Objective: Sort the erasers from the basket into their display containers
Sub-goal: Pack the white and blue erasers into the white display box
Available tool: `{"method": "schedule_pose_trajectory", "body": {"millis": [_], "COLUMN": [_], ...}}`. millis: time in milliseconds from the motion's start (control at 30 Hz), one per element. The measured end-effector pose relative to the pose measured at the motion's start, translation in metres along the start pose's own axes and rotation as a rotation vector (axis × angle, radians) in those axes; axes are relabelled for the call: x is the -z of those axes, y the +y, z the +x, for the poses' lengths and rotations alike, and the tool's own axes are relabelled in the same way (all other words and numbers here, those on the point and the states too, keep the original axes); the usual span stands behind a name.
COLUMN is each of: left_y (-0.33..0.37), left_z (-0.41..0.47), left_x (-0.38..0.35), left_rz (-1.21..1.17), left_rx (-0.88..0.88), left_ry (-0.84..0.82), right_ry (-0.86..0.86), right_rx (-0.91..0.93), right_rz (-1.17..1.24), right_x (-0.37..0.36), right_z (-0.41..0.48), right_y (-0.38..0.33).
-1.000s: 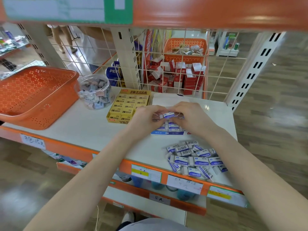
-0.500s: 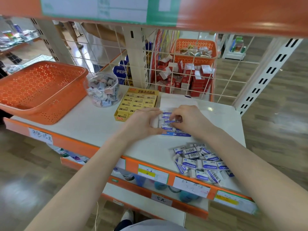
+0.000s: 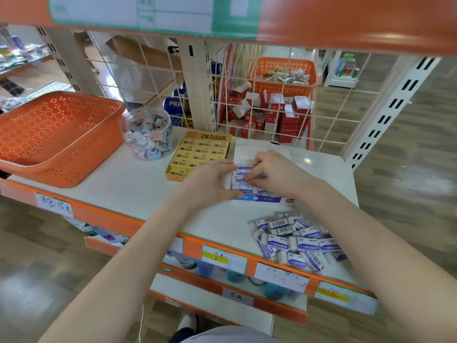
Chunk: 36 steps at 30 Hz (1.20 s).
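Shop aisle: white shelf (image 3: 123, 191) with orange front edge, wire grid along the back. At the left edge, orange basket (image 3: 57, 134); clear jar (image 3: 148, 134) and yellow 2B box (image 3: 200, 152) beside it toward the back. Mid-shelf, blue-and-white display box (image 3: 262, 199), erasers (image 3: 243, 173) in rows inside. Person's left hand (image 3: 210, 184) curled round the box's left side, thumb at its front corner. Their right hand (image 3: 274, 172) over the rows, bent fingertips on the erasers; pinching or only pressing, cannot tell. Heap of loose erasers (image 3: 296, 240) near the front right corner.
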State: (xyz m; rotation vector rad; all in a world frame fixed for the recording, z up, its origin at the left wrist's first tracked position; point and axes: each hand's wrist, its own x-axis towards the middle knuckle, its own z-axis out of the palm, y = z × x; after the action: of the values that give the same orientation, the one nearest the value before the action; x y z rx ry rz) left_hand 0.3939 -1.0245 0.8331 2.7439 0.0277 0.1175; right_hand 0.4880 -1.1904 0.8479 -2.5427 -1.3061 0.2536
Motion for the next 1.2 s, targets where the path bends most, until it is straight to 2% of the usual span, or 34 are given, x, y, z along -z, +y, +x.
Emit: {"method": "schedule_pose_trajectory", "body": {"millis": [100,267,467,767,867,1033,1200], "left_y": [0.005,0.020,0.061,0.118,0.126,0.140,0.152], "left_z": [-0.001,-0.002,0.003,0.022,0.030,0.040,0.047], "left_x": [0.003,-0.002,-0.010,-0.035,-0.042,-0.041,-0.041], "left_rz": [0.011,-0.108,-0.240,-0.064,-0.014,0.016,0.097], "left_rx": [-0.040,-0.162,-0.311,-0.420,-0.417,-0.430,-0.440], "left_ry": [-0.002,0.030,-0.126,-0.333,-0.356,-0.399,-0.537], "right_ry": [-0.005,0.107,0.203,0.244,0.206,0.035,0.041], "right_rx": [-0.004,-0.022,-0.115,-0.262,-0.306,-0.373,-0.396], "right_rz": [0.018,0.072,0.118,0.159,0.217,0.369,0.387], "right_x": [-0.003,0.007,0.016,0.015,0.019,0.015,0.010], "right_z": [-0.006,-0.026,-0.061,-0.120,-0.144,-0.173,-0.178], "right_y": [0.008,0.022,0.042,0.064,0.069,0.071,0.072]}}
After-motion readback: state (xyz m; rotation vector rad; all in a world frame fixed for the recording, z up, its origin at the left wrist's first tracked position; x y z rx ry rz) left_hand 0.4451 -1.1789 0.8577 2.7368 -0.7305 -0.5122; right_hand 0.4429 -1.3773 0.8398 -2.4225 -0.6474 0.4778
